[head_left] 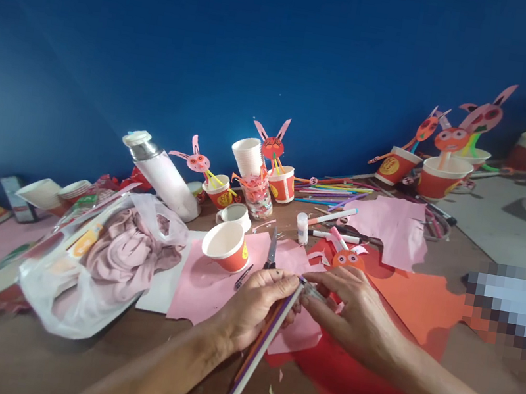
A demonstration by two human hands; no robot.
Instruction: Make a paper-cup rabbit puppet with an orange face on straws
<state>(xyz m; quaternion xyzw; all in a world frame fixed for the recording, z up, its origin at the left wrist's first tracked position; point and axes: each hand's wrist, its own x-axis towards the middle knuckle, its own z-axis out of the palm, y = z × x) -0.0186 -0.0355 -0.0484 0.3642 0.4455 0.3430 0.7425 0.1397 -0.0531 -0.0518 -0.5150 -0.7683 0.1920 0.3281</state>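
My left hand [253,305] is closed around a bundle of coloured drinking straws [259,349] that slants down towards me. My right hand [357,312] pinches the top end of the bundle, fingers pressed together at the straw tips. Both hands hover over pink paper [202,281] and red paper [353,384] on the brown table. A red paper cup [228,246] stands just beyond my left hand, with scissors [272,248] lying beside it. A small orange paper face with pink ears [348,257] lies beyond my right hand.
A clear plastic bag with pink cloth [103,258] lies at the left, a white bottle [161,174] behind it. Paper-cup rabbits [275,166] and loose straws [328,191] stand along the blue wall. A glue stick [302,228], orange paper [419,301] and more cups [443,176] lie to the right.
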